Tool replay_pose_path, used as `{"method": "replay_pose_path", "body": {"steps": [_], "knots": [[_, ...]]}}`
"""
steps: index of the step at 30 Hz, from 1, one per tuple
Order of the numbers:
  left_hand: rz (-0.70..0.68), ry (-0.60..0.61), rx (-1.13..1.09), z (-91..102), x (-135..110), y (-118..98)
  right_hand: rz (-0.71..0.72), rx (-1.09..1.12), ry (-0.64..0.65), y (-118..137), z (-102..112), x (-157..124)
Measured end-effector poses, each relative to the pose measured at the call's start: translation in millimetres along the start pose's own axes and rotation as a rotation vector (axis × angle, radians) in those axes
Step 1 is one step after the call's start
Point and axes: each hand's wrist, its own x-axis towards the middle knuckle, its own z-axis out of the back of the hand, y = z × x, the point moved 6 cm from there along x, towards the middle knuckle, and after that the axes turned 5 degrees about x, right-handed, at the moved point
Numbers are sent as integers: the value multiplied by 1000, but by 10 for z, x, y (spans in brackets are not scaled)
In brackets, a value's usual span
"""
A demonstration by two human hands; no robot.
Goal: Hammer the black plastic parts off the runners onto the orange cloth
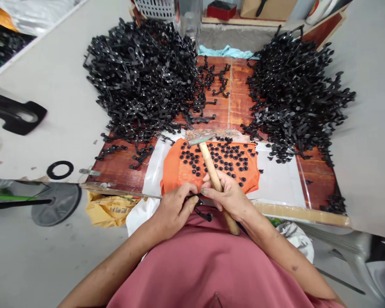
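My left hand [176,209] is closed around a small black curved part with round ends [202,212], held low over my lap at the table's front edge. A hammer [211,164] with a pale wooden handle lies in my right hand [228,194], its metal head pointing away from me. The thumb and fingertips of that hand also reach the far end of the black part; whether they pinch it is unclear. Just beyond both hands, an orange cloth [173,169] carries many small round black pieces [226,156], standing apart from one another.
A large heap of black parts [144,77] rises at the back left, another heap [295,94] at the right. White sheeting [279,179] lies beneath the cloth. A black ring [60,170] and a black handle-like piece [25,116] are at the left. A white basket [155,8] stands behind.
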Motion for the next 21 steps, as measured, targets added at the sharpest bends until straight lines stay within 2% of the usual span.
{"method": "replay_pose_path", "body": {"steps": [3, 6, 10, 15, 21], "knots": [[140, -59, -155, 121, 100, 171, 48, -100, -36, 51, 75, -24], [240, -145, -228, 227, 242, 406, 138, -297, -145, 110, 281, -132], [291, -111, -319, 156, 394, 609, 155, -465, -212, 38, 555, -348], [302, -114, -389, 41, 459, 672, 128, -537, -260, -129, 770, -527], [298, -82, -369, -9, 512, 719, 134, -581, -314, -214, 885, -557]]}}
